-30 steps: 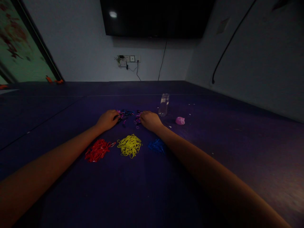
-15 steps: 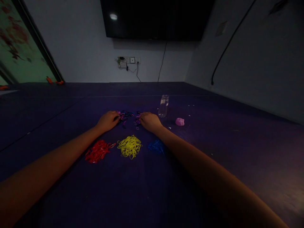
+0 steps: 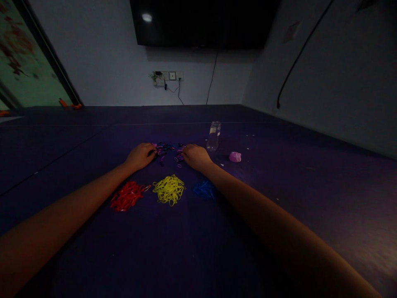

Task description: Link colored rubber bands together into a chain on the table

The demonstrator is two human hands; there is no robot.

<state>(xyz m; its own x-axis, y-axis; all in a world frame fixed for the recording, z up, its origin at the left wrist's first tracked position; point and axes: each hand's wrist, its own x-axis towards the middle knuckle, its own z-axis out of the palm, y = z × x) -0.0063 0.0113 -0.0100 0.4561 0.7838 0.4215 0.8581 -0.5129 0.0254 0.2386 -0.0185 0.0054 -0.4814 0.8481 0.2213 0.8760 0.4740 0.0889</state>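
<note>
My left hand point(image 3: 140, 156) rests on the dark purple surface with curled fingers, its fingertips pinched on small rubber bands at the left edge of a mixed pile point(image 3: 166, 147) of pink, black and blue bands. Opposite it, my right hand point(image 3: 196, 157) bends its fingers down onto pink and black bands point(image 3: 179, 152) at the pile's right side. Which bands sit between the fingertips is partly hidden. Closer to me lie a red rubber band heap point(image 3: 127, 195), a yellow heap point(image 3: 169, 190) and a blue heap point(image 3: 204, 190), the last beside my right forearm.
A clear bottle point(image 3: 214, 136) without a cap stands just beyond my right hand. To its right sits a pink rounded object point(image 3: 235, 157). Small white scraps point(image 3: 222, 165) dot the surface. A wall with sockets point(image 3: 169, 76) and a dark screen point(image 3: 201, 22) rises behind.
The view has tilted slightly, so everything sits a little higher in the picture. Both hands stay at the mixed pile with hardly any movement.
</note>
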